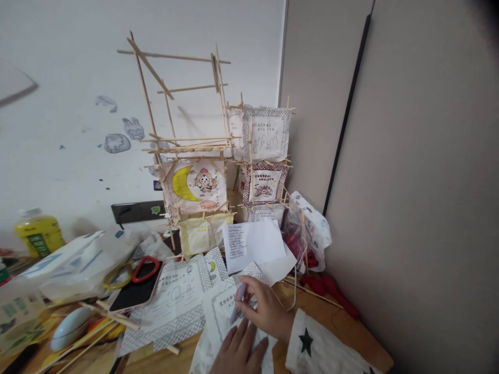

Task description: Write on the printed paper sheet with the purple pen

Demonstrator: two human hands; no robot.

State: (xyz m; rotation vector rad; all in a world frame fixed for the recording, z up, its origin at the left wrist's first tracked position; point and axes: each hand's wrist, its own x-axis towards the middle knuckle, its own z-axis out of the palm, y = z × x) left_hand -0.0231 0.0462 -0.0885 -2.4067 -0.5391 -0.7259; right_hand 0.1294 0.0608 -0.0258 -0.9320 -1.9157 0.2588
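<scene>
Two hands: right hand pinching purple pen, left hand flat on drawn sheet, clasping nothing. Sheet lies on table, before stick frame. Step, we judge: drawing or colouring; next stroke calls for sheet pressed still.

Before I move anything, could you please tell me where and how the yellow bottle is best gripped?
I'd grip the yellow bottle around its upper body, below the white cap, probably from above: it stands cap up, and the white package hides its lower front.

Behind the sheet stands the stick frame
</scene>
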